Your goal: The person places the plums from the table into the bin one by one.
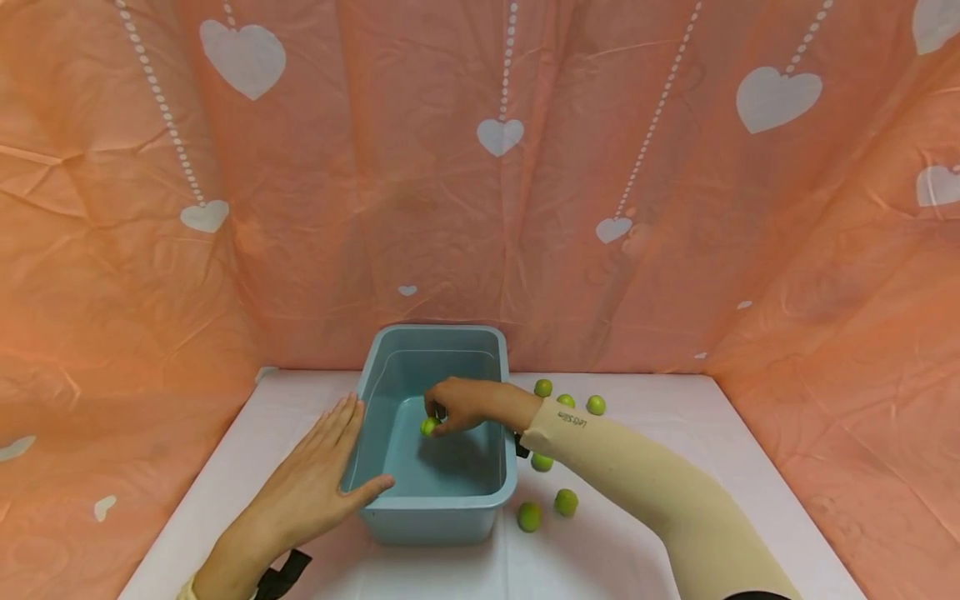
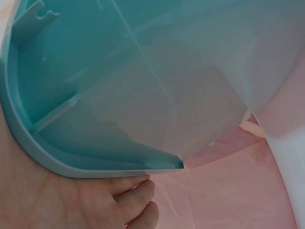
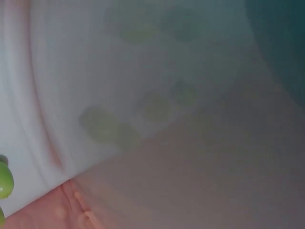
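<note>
Two round green fruits (image 1: 529, 517) lie on the pinkish-white surface (image 1: 600, 558). The left hand (image 1: 318, 462), fingers straight, touches a blue-grey rectangular plastic tub (image 1: 431, 503); the right hand (image 1: 465, 404) pinches another round green fruit (image 1: 428, 427) inside it, where a low, gentle release should limit rolling.

Tub (image 1: 431, 527) smooth plastic; backdrop (image 1: 420, 208) creased, glossy; sleeve (image 1: 637, 462) matt cloth.

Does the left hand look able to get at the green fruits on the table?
Probably not straight across: the left hand is at the left rim of the tub, which stands between it and the fruits.
</note>
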The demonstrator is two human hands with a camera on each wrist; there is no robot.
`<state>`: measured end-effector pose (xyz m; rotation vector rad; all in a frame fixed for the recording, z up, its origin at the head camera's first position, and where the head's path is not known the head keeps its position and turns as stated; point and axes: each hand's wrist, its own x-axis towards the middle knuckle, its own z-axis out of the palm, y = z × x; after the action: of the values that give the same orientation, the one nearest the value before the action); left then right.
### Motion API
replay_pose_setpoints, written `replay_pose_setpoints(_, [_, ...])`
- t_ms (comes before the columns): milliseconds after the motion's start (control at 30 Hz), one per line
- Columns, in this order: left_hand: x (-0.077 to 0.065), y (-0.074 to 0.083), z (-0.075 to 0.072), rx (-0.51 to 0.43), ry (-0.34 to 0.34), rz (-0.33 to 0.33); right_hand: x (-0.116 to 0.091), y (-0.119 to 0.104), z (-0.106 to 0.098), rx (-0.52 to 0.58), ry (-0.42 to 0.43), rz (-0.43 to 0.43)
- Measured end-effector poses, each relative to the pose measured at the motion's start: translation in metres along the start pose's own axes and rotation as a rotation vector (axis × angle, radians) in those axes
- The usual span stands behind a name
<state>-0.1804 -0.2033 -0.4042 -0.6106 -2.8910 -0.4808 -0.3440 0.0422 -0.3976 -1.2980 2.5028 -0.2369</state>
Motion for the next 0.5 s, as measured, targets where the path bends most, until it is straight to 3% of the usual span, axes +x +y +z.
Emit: replay_pose_setpoints(500, [0.0006, -0.0001, 0.0011, 0.007, 0.004, -0.010, 0.0048, 0.0003, 0.0046, 0.159, -0.147, -0.004])
